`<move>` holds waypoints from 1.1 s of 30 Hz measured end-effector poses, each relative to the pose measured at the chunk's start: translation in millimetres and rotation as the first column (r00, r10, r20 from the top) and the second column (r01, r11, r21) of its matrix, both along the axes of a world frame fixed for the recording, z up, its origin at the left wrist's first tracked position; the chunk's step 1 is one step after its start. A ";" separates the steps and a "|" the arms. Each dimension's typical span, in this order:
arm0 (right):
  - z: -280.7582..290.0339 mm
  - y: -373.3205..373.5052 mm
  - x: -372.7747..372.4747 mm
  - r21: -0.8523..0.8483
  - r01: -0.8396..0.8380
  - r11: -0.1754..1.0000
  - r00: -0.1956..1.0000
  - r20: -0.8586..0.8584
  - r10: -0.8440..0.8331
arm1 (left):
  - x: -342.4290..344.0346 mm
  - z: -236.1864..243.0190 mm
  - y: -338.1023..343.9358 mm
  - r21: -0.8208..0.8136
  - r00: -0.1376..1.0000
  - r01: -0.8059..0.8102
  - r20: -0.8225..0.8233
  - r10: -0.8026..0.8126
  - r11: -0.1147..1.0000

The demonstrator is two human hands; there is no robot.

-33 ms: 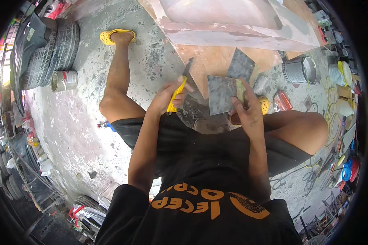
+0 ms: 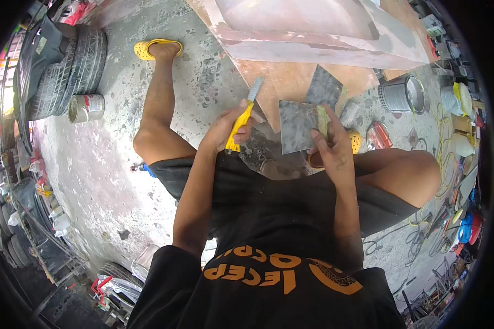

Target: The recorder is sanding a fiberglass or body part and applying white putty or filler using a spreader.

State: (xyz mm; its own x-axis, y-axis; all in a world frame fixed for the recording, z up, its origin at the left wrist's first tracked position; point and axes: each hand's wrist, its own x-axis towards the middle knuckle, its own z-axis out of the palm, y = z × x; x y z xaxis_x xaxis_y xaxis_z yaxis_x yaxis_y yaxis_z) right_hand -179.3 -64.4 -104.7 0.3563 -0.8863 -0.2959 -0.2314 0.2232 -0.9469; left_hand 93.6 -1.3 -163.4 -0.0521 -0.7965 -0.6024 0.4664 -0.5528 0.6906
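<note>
My left hand (image 2: 228, 126) is closed round a yellow utility knife (image 2: 240, 123) whose blade (image 2: 254, 88) points up and slightly right. To its right, my right hand (image 2: 332, 148) grips a square, smudged grey plate (image 2: 295, 125) with a pale yellow-green strip (image 2: 321, 119) along its right edge, thumb across its face. A second grey plate (image 2: 323, 82) lies just behind on an orange-brown board (image 2: 258, 68), beneath the far side of the held plate.
A pale, patchy moulded panel (image 2: 313, 46) rests on the board. Tires (image 2: 88, 66) and a paint can (image 2: 86, 108) stand left; a bucket (image 2: 400, 93), red-labelled can (image 2: 379, 136) and coiled hose (image 2: 444, 164) are right. Yellow clogs (image 2: 145, 50) are on my feet.
The knife has tilted a little and its blade now catches the light, looking pale where it was dark. My left hand has shifted very slightly; my right hand is nearly unchanged.
</note>
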 end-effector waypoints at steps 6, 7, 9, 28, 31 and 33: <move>4.0 -3.6 2.7 -0.030 0.068 0.997 0.998 0.009 -0.068 | 31.8 13.2 1.1 0.115 0.970 0.236 0.036 -0.241 0.965; 6.1 -6.4 3.8 -0.004 0.078 0.997 0.997 -0.013 -0.079 | 40.0 26.9 3.3 0.206 0.934 0.273 0.177 -0.310 0.940; 7.2 -9.2 5.5 0.019 0.081 0.997 0.996 -0.033 -0.081 | 55.6 35.8 14.1 0.299 0.875 0.285 0.308 -0.375 0.911; -55.2 -2.9 24.3 0.006 0.029 1.000 0.995 -0.100 -0.028 | -56.0 22.4 51.5 -0.129 0.471 0.245 0.882 -0.002 0.961; -63.3 0.1 26.5 -0.095 0.038 0.995 0.999 -0.034 -0.042 | -60.8 24.2 46.4 -0.093 0.396 0.253 0.918 -0.016 0.963; -60.6 1.7 32.5 -0.074 0.109 0.991 0.994 0.036 -0.107 | -60.1 28.6 40.4 -0.044 0.359 0.251 0.932 -0.051 0.967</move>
State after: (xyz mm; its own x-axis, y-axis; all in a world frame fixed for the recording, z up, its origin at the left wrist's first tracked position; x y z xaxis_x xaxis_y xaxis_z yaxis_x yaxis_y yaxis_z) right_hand -146.8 -62.7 -165.3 0.2654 -0.9395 -0.2165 -0.1795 0.1724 -0.9685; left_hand 33.5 39.1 -134.8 0.3235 -0.9177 -0.2305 -0.5922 -0.3863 0.7071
